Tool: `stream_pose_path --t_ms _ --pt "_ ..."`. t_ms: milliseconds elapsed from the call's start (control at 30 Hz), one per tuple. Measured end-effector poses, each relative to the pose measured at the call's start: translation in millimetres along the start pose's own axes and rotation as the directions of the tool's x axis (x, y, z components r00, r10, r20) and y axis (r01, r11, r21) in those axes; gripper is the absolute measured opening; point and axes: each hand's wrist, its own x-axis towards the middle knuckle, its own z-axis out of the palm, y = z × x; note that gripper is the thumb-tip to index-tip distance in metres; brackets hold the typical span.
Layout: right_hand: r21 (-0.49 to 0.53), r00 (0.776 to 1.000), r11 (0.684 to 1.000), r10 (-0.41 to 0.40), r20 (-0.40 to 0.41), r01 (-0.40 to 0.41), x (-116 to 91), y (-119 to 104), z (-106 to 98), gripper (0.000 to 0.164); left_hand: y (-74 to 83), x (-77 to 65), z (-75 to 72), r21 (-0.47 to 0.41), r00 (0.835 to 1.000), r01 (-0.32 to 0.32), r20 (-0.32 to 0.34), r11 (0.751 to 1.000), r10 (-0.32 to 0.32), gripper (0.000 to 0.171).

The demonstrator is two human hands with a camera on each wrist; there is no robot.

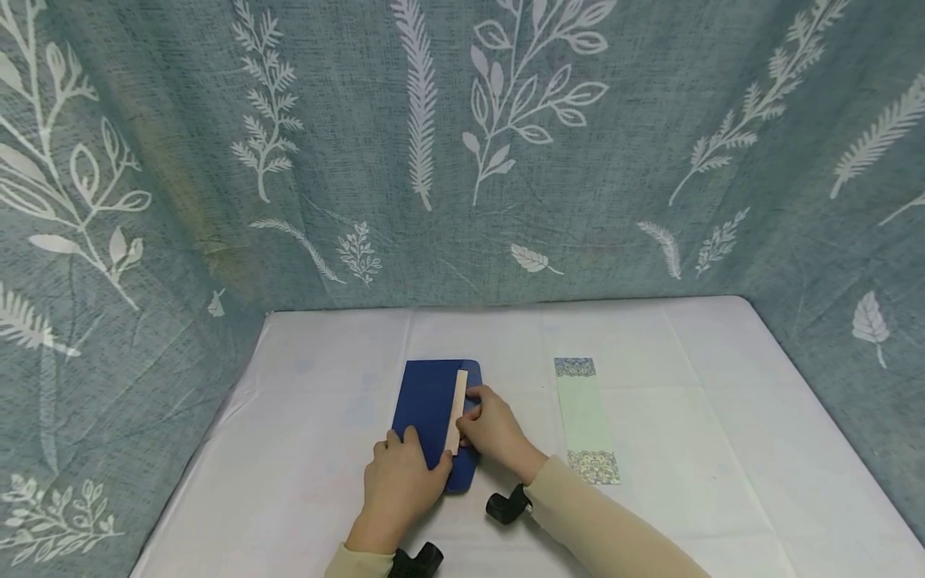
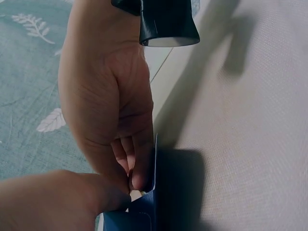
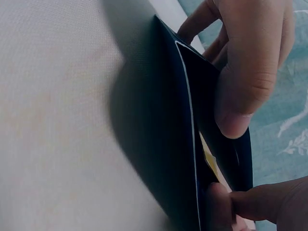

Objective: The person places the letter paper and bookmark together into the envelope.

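The cream strip runs along the right-hand part of the blue folder, its long axis near to far, roughly in line with the folder's own and leaning slightly. The right hand is nearer to it, meeting the strip's right side about midway along, thumb and finger nearly together in what looks like a pinch. The left hand grips the folder's near left part, fingers spread on the blue face and thumb bent at the strip's near end, leaving little room there.

The folder lies a little left of the middle of the bench, well apart from the far edge. Toward the bench's right edge, a pale green strip with patterned ends lies also near to far. The right forearm crosses just in front of its near end.
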Motion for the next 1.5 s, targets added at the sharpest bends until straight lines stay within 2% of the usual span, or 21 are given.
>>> stream_pose_path --t_ms 200,500,733,1067,1267,1500 --pt "0.041 1.0 0.999 0.002 0.016 -0.003 2 1 3 0.05 -0.4 -0.8 -0.8 0.005 1.0 -0.008 -0.006 1.0 0.008 0.075" --pt "0.007 0.998 0.999 -0.054 0.035 0.054 3 0 3 0.049 -1.0 -1.8 -1.2 -0.006 1.0 -0.009 -0.005 1.0 0.009 0.074" --pt "-0.006 0.995 0.996 -0.09 0.05 0.091 4 2 3 0.049 -1.0 -1.4 2.3 0.028 1.0 -0.021 -0.011 0.999 0.022 0.077" --pt "-0.016 0.996 0.997 -0.079 0.04 0.08 3 2 3 0.049 -1.5 -1.9 6.8 0.065 0.999 -0.037 -0.011 0.997 0.038 0.084" --pt "-0.051 0.996 0.995 -0.089 0.029 0.09 -4 4 -11 0.052 -0.5 -1.7 8.6 0.08 0.998 -0.047 -0.028 0.996 0.05 0.084" --pt "-0.042 0.997 0.996 -0.08 0.014 0.08 -15 14 -43 0.063 -1.7 -2.5 10.1 0.091 0.998 -0.054 -0.037 0.994 0.058 0.085"
